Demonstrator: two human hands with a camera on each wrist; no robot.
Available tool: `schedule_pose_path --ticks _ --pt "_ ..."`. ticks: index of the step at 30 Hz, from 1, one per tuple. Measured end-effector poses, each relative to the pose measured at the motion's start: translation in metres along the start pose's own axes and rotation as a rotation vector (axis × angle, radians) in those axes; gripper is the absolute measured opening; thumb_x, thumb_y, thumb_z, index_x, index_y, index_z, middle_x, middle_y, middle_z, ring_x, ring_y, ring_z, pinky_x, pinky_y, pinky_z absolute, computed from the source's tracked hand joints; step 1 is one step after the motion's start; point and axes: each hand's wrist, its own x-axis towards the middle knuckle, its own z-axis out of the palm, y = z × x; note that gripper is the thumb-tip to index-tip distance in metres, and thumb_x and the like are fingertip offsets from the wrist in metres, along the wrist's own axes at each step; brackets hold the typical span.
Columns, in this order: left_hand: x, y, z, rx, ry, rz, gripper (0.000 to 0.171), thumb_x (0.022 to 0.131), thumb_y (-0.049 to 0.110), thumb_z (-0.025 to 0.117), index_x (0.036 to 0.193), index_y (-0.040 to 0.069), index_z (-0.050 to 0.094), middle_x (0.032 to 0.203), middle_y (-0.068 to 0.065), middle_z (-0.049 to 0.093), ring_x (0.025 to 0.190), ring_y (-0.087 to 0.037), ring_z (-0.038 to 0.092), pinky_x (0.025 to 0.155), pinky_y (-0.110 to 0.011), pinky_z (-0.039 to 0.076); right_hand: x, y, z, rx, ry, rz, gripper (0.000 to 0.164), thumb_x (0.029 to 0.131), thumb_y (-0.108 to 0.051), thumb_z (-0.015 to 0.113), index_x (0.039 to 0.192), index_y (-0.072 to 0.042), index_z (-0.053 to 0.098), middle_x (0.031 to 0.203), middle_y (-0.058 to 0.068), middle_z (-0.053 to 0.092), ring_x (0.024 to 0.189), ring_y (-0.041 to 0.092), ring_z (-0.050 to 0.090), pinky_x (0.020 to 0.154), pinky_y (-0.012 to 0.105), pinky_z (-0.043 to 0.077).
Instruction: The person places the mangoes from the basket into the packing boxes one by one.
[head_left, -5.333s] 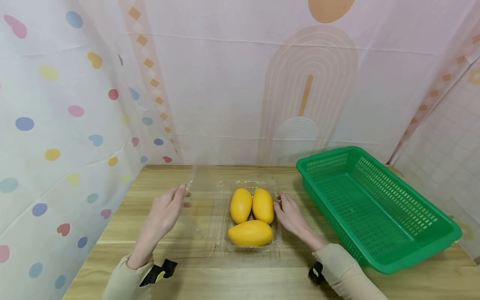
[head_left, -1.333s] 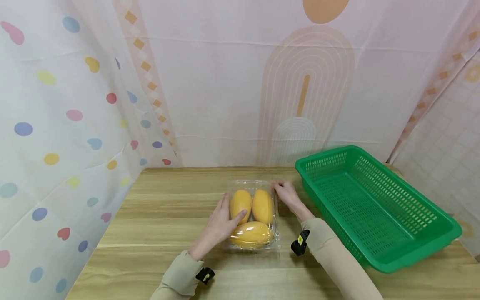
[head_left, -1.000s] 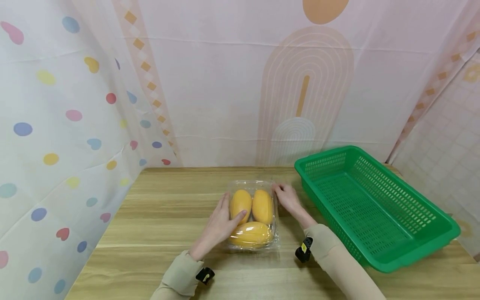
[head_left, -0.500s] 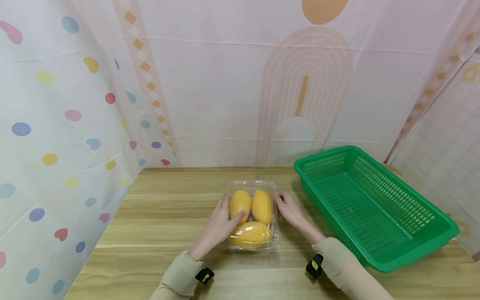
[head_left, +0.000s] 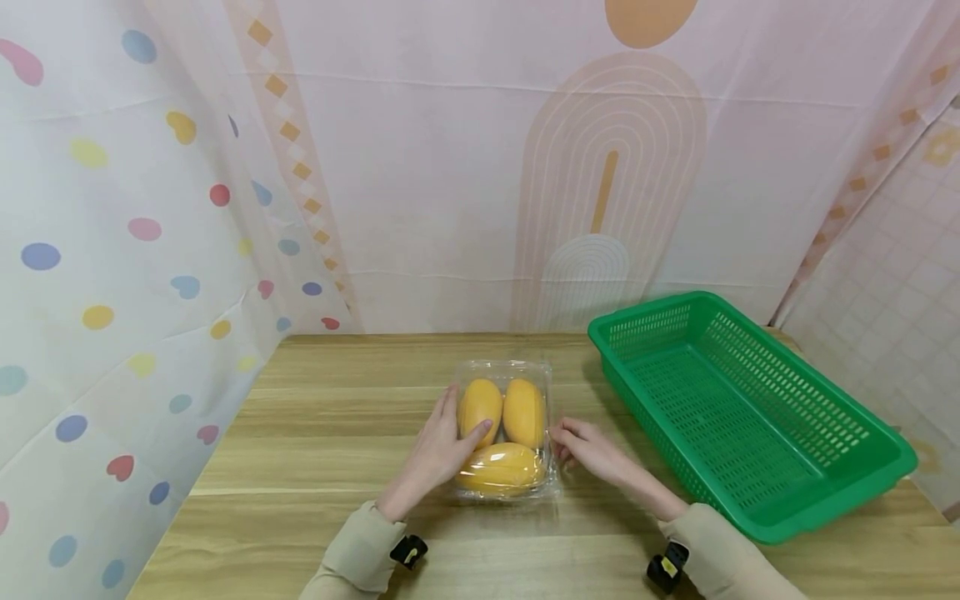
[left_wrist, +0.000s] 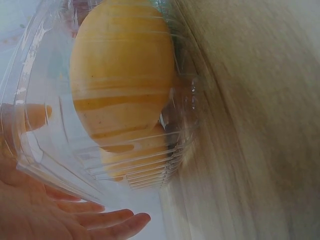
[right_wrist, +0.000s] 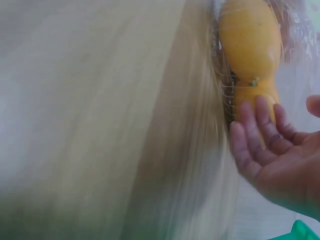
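Observation:
Three yellow mangoes lie inside a clear plastic clamshell box on the wooden table, its lid down over them. My left hand rests along the box's left side, thumb lying over the lid. In the left wrist view, the fingers of that hand extend straight beside the ribbed wall, and one mango shows large through the plastic. At the box's right edge is my right hand, its fingers loosely bent. The right wrist view shows its fingers spread in front of the box wall, gripping nothing.
A green perforated plastic basket stands on the right of the wooden table, close beyond my right forearm. Patterned cloth hangs behind the table and along both sides.
Earlier the lid stood raised at the left in my left hand; now it is down over the mangoes. My right hand has moved from the box's far right corner nearer along its right edge.

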Motion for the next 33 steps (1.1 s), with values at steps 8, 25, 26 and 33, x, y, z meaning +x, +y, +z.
schedule_pose_path --ticks 8,25,26,33 --pt "-0.001 0.0 -0.001 -0.005 -0.003 0.003 0.085 0.092 0.043 0.056 0.149 -0.005 0.016 0.155 -0.027 0.019 0.14 -0.046 0.026 0.113 -0.058 0.025 -0.021 -0.001 -0.002 0.0 -0.15 -0.087 0.03 0.1 -0.02 0.044 0.094 0.006 0.057 0.084 0.011 0.063 0.075 0.016 0.06 0.067 0.032 0.056" --pt "0.0 0.0 0.0 0.009 -0.008 -0.004 0.085 0.093 0.045 0.055 0.149 -0.005 0.016 0.155 -0.027 0.018 0.141 -0.045 0.025 0.114 -0.057 0.025 -0.035 -0.003 0.004 0.206 -0.35 0.076 0.03 0.091 -0.022 0.056 0.093 0.007 0.062 0.076 0.003 0.067 0.07 0.013 0.063 0.069 0.027 0.056" --pt "0.0 0.0 0.0 0.01 -0.007 -0.004 0.085 0.093 0.045 0.055 0.149 -0.005 0.016 0.155 -0.027 0.018 0.141 -0.045 0.025 0.114 -0.057 0.026 -0.035 -0.003 0.004 0.241 -0.35 0.097 0.028 0.09 -0.021 0.056 0.093 0.007 0.062 0.074 0.0 0.067 0.07 0.012 0.064 0.071 0.028 0.056" --pt "0.0 0.0 0.0 0.006 -0.006 -0.002 0.085 0.093 0.044 0.055 0.149 -0.006 0.015 0.155 -0.027 0.017 0.141 -0.044 0.025 0.114 -0.056 0.025 -0.034 -0.006 0.008 0.328 -0.298 0.161 0.016 0.086 -0.015 0.057 0.086 0.0 0.065 0.068 -0.005 0.066 0.066 0.008 0.063 0.071 0.025 0.055"
